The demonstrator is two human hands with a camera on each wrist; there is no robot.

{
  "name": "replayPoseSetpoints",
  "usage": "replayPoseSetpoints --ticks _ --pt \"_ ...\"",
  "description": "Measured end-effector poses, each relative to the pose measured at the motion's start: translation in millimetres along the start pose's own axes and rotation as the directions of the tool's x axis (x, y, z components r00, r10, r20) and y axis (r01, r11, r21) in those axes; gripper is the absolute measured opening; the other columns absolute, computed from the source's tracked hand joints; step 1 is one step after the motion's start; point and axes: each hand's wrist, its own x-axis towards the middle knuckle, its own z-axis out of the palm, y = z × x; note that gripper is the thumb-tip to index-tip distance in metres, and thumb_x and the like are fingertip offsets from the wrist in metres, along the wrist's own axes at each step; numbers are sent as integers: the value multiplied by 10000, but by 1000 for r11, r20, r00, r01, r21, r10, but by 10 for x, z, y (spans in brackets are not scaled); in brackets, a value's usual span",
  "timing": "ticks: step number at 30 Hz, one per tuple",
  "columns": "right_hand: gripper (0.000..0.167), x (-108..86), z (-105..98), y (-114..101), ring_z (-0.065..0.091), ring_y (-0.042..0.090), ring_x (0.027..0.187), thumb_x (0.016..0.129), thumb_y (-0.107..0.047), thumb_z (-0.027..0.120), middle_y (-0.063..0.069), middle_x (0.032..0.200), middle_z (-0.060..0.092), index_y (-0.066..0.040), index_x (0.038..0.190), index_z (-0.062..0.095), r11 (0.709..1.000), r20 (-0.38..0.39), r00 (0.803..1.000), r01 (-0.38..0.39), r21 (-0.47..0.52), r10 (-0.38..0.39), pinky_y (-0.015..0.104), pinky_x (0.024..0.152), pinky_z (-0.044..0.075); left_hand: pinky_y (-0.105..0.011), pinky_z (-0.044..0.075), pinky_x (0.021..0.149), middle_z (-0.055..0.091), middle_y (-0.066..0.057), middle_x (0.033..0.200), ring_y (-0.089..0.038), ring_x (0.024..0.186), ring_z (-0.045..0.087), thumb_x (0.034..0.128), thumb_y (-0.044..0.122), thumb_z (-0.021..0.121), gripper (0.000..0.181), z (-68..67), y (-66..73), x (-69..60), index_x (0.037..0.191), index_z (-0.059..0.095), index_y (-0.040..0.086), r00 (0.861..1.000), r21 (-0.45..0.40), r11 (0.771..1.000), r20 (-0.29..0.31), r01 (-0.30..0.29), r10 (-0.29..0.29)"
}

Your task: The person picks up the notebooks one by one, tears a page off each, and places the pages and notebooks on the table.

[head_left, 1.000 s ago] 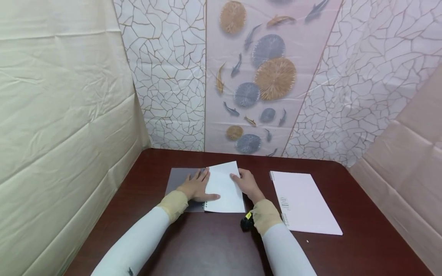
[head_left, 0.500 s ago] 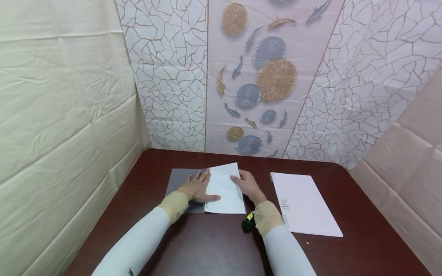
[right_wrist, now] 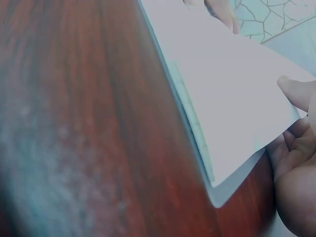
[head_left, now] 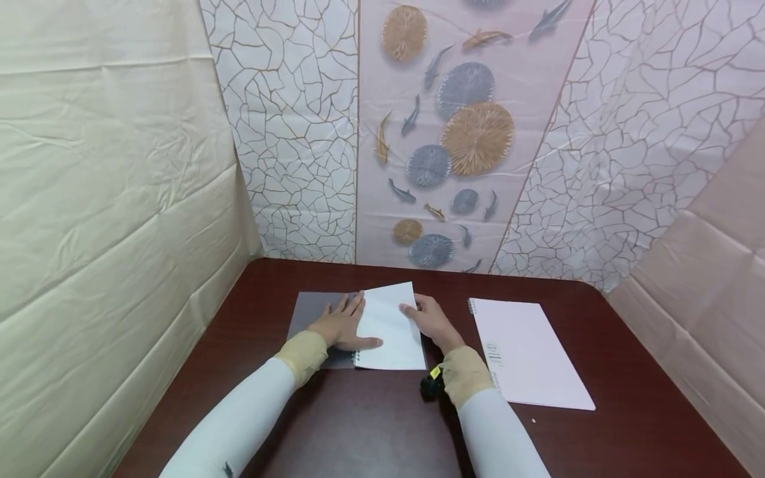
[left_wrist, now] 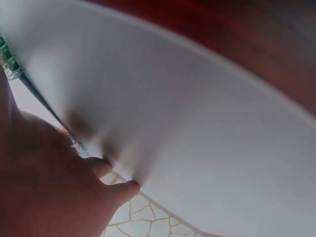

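Note:
A spiral notebook (head_left: pixel 388 332) lies open on the table, its dark grey cover (head_left: pixel 307 312) folded out to the left and white pages on the right. My left hand (head_left: pixel 343 326) rests flat across the binding with its fingers spread, thumb reaching over the white page. At the page's right edge my right hand (head_left: pixel 433 322) pinches the paper, thumb on top and the other fingers curled beneath, as the right wrist view also shows. In that view the white sheets (right_wrist: pixel 237 98) bend up slightly over the bottom cover. Green and clear binding rings (left_wrist: pixel 11 64) appear in the left wrist view.
A second white spiral pad (head_left: pixel 532 352) with small print lies to the right on the dark red-brown table (head_left: pixel 370 425). A small black device with a yellow tag (head_left: pixel 430 385) sits by the right wrist. Cloth-covered walls (head_left: pixel 119 232) stand around the table.

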Motion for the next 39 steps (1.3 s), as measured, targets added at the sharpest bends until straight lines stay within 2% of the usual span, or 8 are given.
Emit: replayPoseSetpoints --ticks 9,16,21,25,29,31,36,39 --pt "377 -58 -39 23 714 213 932 1097 -266 620 109 1142 750 -33 1390 668 1000 31 999 -9 10 9 422 871 574 -699 58 1246 -214 77 1745 -315 1629 -65 742 1057 344 1356 44 12 4 1704 -59 191 1000 10 1000 21 -3 2" --pt "397 -92 -41 54 727 271 904 1109 -235 598 197 1156 737 19 1413 628 998 33 999 -2 70 0 412 831 587 -701 57 1246 -156 6 1773 -342 1630 -43 772 1038 345 1349 -27 62 -156 1713 -16 141 1000 6 1000 8 -25 25" --pt "411 -106 11 32 708 298 933 1109 -232 595 199 1168 719 -1 1449 613 998 -45 999 -5 70 8 426 832 579 -714 55 1239 -196 48 1757 -334 1628 -49 748 1057 334 1360 64 19 -47 1706 -51 172 1000 -8 1000 4 -22 22" --pt "440 -90 91 -6 680 320 1064 1116 -245 576 191 1281 690 -36 1504 578 1000 -139 990 4 -25 -8 495 928 548 -688 24 1251 -214 48 1751 -333 1628 -68 724 1080 274 1374 59 36 -27 1704 -65 178 1000 -15 1000 11 -19 19" --pt "509 -79 185 -85 576 365 1361 1123 -247 554 215 1514 575 6 1561 494 982 -219 975 -8 -188 -34 537 1105 477 -685 13 1252 -161 -4 1771 -354 1628 -60 762 1054 291 1365 -20 101 -130 1709 -26 123 1000 -23 999 6 -24 25" --pt "530 -90 223 -135 516 378 1432 1121 -253 557 228 1552 534 28 1564 477 965 -248 967 -11 -262 -56 537 1144 448 -692 36 1250 -113 -34 1782 -368 1630 -32 806 1013 341 1332 -98 155 -226 1710 14 92 1000 -29 999 -1 -28 28" --pt "476 -117 267 -274 545 373 1406 1118 -258 567 222 1501 586 0 1517 548 928 -280 949 28 -371 -141 533 1125 469 -695 62 1248 -63 -55 1788 -382 1630 7 857 950 411 1276 -211 189 -325 1710 40 77 999 -27 999 -8 -35 34" --pt "424 -117 273 -319 595 370 1351 1119 -247 564 215 1442 635 -18 1475 587 919 -280 945 49 -392 -170 532 1086 501 -717 38 1237 -116 -35 1783 -387 1628 -25 790 1023 359 1360 -159 111 -227 1709 -1 87 999 -49 998 -7 -42 42"
